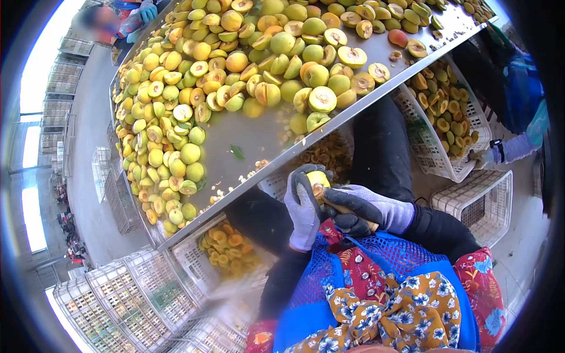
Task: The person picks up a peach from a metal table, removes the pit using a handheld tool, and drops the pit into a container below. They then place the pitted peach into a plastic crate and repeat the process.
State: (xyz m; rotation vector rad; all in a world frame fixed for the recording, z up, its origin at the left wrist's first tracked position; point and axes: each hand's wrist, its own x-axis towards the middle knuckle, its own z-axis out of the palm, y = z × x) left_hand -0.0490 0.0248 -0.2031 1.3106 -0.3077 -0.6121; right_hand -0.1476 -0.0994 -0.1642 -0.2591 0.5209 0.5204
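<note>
Both my hands wear grey-and-black work gloves and meet just below the table edge. My left hand (302, 212) is closed around a yellow-green peach (318, 177), of which only the top shows above the fingers. My right hand (368, 210) grips a small tool with a wooden handle (353, 213); its tip is pressed into the peach. Below the hands are my blue mesh apron (376, 265) and floral sleeves.
A slanted metal table (247, 138) carries a heap of whole and halved peaches (235, 65). White plastic crates (438, 117) with peach halves stand under it, another crate (220, 247) sits lower left, and empty crates are stacked nearby. Another person's gloved hand (485, 157) reaches in at the right.
</note>
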